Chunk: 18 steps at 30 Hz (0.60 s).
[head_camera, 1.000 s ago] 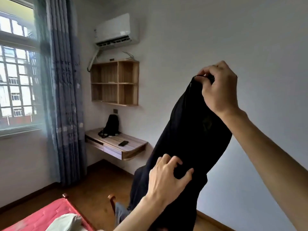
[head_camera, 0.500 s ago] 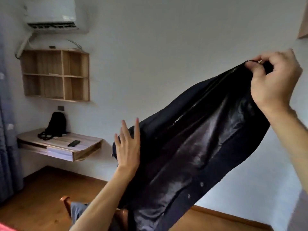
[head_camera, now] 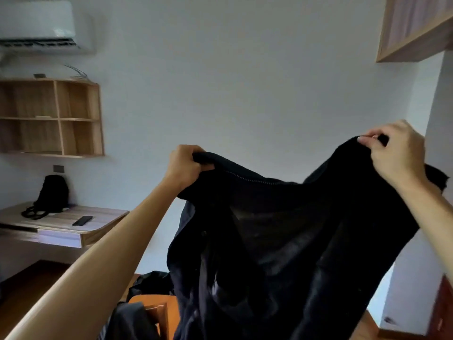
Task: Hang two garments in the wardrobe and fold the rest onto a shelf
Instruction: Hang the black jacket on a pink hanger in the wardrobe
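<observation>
A black zip jacket hangs spread in the air in front of me, its shiny lining facing me. My left hand grips its top edge at the left, beside the zip. My right hand pinches the top edge at the right, higher up. The jacket's lower part drops out of view at the bottom. More dark clothing lies over a wooden chair below the jacket. A wooden cabinet corner shows at the top right.
A wall shelf unit hangs at the left under an air conditioner. Below it a wall-mounted desk carries a black bag and a dark remote. The white wall lies behind the jacket.
My left hand went from flat against the jacket to gripping its top edge. The jacket is now stretched wide between both hands, and my view has turned to the right.
</observation>
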Tool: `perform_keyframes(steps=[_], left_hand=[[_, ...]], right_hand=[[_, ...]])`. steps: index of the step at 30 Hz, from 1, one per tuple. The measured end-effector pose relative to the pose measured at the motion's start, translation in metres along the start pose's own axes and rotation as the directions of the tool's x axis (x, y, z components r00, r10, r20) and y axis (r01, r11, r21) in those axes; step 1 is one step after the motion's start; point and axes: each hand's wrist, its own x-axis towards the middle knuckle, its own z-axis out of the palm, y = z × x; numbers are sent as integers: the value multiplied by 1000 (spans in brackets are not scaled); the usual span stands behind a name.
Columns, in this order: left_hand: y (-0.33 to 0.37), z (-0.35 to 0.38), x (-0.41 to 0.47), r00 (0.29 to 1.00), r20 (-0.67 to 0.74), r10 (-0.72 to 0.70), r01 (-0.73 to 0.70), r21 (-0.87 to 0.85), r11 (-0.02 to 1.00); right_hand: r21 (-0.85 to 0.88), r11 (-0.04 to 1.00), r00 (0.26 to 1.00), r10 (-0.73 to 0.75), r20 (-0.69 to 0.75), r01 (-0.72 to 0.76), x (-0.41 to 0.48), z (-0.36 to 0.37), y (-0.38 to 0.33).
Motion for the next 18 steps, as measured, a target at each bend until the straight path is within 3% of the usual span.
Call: perform_keyframes(steps=[3, 6, 8, 10, 11, 14, 18], left_hand=[[37, 19, -5, 999, 50, -3, 4, -19, 1000], [73, 35, -16, 996, 85, -36, 41, -62, 997], [100, 45, -27, 993, 114, -41, 48, -54, 997], [127, 56, -41, 980, 198, 5, 2, -36, 999], [138, 62, -47, 966, 257, 38, -36, -14, 999], [155, 71, -63, 933, 352, 68, -99, 72, 992], [139, 68, -87, 952, 303, -28, 45, -50, 998]], right_hand=[[93, 995, 992, -30, 122, 19, -19, -2, 0], [495, 867, 934, -123, 335, -63, -43, -17, -32], [611, 760, 787, -233, 572, -220, -63, -24, -63], [549, 803, 644, -296, 706, -232, -80, -20, -83], [522, 831, 624, -306, 719, -194, -87, -15, -88], [503, 834, 670, -241, 702, -226, -98, -8, -84], [526, 782, 757, -108, 644, -336, -106, -14, -64]])
